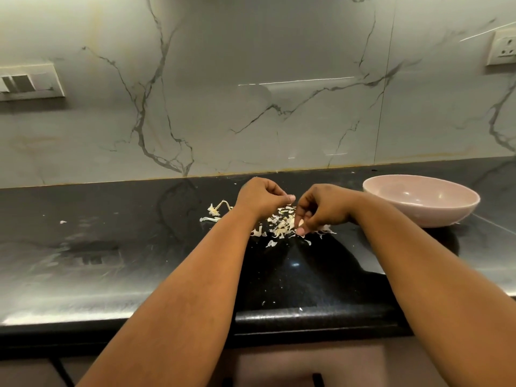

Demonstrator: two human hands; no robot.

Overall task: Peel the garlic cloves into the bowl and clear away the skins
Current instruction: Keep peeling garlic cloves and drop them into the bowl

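Observation:
A pile of pale garlic skins (282,226) lies scattered on the black countertop (139,247). My right hand (321,210) reaches down into the pile, and its fingertips pinch a few skins at the pile's right side. My left hand (261,199) hovers just left of it above the skins, curled into a loose fist with the thumb against the forefinger. Whatever is inside the fist is hidden. A dry garlic stem and root (216,209) lies left of the pile. The pink bowl (435,210) stands to the right; its bottom is out of sight.
A marble-patterned wall (251,93) rises behind the counter, with a switch plate (28,81) at the left and a socket (502,50) at the far right. Small skin flecks (300,309) lie near the counter's front edge.

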